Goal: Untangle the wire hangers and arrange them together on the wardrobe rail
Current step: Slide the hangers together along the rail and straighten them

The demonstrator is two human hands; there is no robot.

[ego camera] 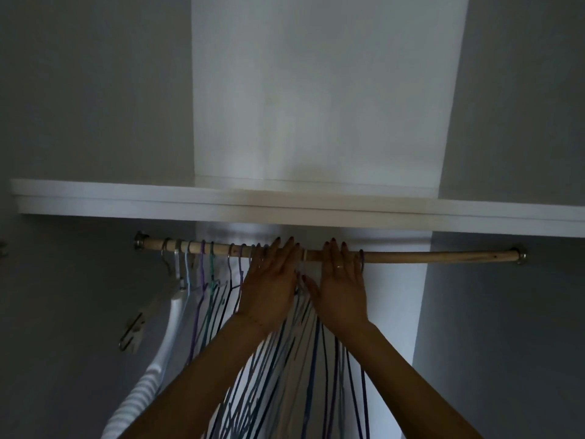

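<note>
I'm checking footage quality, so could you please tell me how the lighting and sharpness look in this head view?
Head view: dim overall, brightest on the white back panel; side walls fall into grey shadow; the wooden rail bows from wide-angle distortion; left hand, right hand and wire hangers look slightly soft.

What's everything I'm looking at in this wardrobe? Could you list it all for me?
rail: one, pale wood, spans the wardrobe under the shelf, a metal bracket at each end
shelf: one, white, just above the rail
wire hangers: many, too crowded to count; purple, teal, blue and dark; hooked on the rail from its left part to the middle
padded hanger: one, white, near the rail's left end
clip hanger: one, metal, far left
left hand: fingers straight, against the hangers at the rail
right hand: fingers straight, ring on one finger, beside the left hand at the rail
</note>
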